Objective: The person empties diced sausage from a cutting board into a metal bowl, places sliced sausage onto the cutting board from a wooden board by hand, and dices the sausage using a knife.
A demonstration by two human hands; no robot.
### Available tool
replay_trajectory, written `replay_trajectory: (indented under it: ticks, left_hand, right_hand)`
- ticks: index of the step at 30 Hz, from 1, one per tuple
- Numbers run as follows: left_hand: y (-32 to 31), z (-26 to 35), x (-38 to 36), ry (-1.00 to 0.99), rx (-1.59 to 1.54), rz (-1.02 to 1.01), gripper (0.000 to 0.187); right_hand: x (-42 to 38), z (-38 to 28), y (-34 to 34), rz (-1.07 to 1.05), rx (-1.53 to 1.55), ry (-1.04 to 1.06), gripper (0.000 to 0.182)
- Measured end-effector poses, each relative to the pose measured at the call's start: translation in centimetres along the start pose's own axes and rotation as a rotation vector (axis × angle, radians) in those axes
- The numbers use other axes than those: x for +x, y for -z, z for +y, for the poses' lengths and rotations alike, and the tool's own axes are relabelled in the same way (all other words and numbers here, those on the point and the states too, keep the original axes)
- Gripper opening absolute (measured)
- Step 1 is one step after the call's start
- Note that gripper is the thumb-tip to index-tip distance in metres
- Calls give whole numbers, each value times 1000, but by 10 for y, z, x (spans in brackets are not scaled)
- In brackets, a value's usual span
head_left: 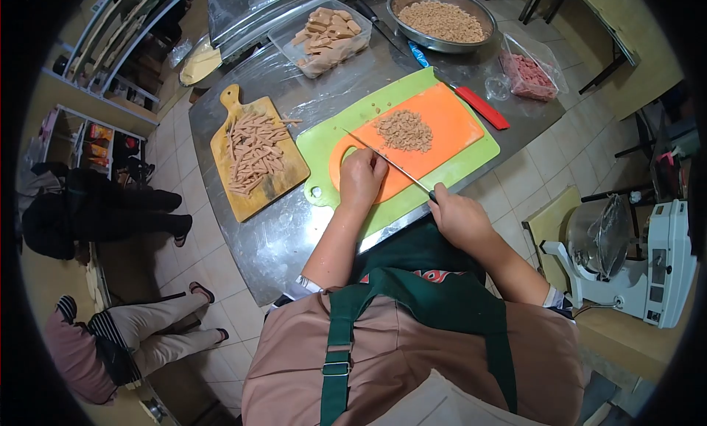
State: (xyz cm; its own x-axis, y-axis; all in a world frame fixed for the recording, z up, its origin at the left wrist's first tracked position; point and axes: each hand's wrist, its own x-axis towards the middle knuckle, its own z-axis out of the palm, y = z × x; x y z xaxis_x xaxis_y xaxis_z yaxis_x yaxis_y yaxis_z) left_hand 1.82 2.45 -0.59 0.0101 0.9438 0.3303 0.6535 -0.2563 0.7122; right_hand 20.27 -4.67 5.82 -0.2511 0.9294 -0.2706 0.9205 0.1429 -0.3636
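Note:
My right hand [458, 218] is wrapped round the black handle of a long knife [401, 171], whose blade points up and left across the orange board [446, 125]. Close to the blade, my left hand [362, 177] rests on the board's near left end with its fingers curled; what they hold, if anything, is hidden. Chopped brown pieces [404, 130] lie in a pile beyond the blade. Beneath the orange board is a larger green board [324, 148]. To the left, brown strips [255, 152] are heaped on a wooden board [289, 181].
Behind the boards are a plastic tub [321, 58] of brown pieces, a metal bowl [442, 46] of chopped bits and a container [527, 74] of pink meat. A red-handled tool [482, 108] lies right. Two people stand left; a mixer [626, 256] is at right.

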Motion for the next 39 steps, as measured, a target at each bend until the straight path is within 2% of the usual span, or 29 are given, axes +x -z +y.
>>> replay_trajectory:
  ticks: [5,12,19,21,22,24,28,33,36,37,39]
  left_hand:
    - [-4,-3,-4,-30,-4,34,17]
    - [-3,-4,-4,-46,54,30,16]
    - [-5,-4,-4,-137,104,20,12]
    - [-5,-2,-4,-187,125,13,20]
    - [-4,0,-4,-185,126,17,20]
    - [-2,2,-4,-138,115,-3,33]
    - [-2,-1,-1,-71,60,12,38]
    - [2,-1,0,52,-138,217,44]
    - [3,-4,0,109,-207,205,44]
    - [2,-5,0,109,-211,204,44]
    - [1,-7,1,-48,-63,267,45]
  right_hand:
    - [17,6,-6,4,120,16,23]
    - [2,-5,6,-77,82,-34,25]
    - [36,22,-13,-23,338,5,30]
    - [41,30,-9,6,346,3,33]
    - [41,32,-8,5,344,6,33]
    - [41,35,-6,36,358,-23,33]
    - [32,30,-1,80,369,25,32]
    - [17,10,0,-92,272,-1,30]
    - [26,13,-7,31,271,7,30]
    - [27,15,-3,31,268,4,30]
    - [33,16,9,82,248,-24,29]
